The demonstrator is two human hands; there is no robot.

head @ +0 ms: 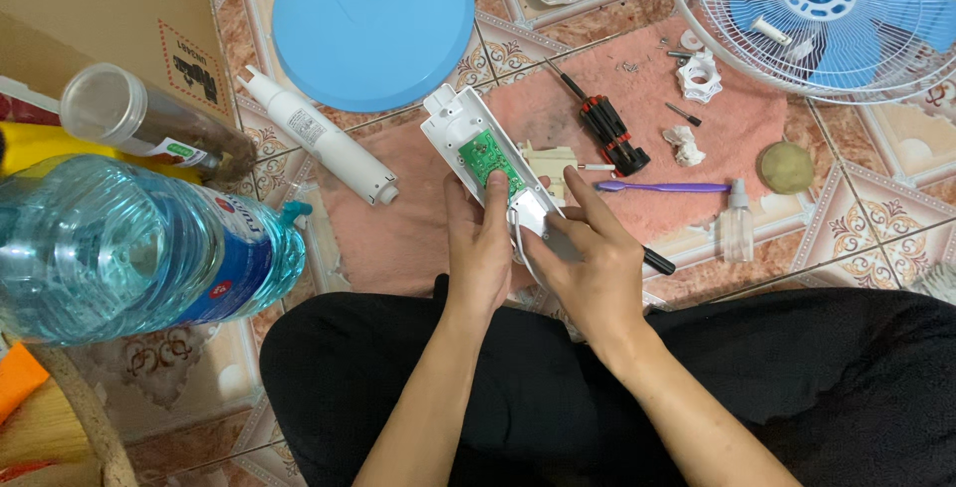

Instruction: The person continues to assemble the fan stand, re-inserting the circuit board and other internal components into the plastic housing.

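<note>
Both hands grip the opened white control housing [485, 153], left hand [480, 248] thumbing its exposed green circuit board [489, 160], right hand [590, 263] steadying the lower end; blue base [372, 24], white pole [321, 136] and fan grille [827, 19] lie unassembled.

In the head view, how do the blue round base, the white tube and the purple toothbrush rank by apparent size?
1. blue round base, clearly largest.
2. white tube.
3. purple toothbrush, about as long as the tube but much thinner.

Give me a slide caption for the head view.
Both hands, left and right, hold an opened white housing exposing a green circuit board.
</note>
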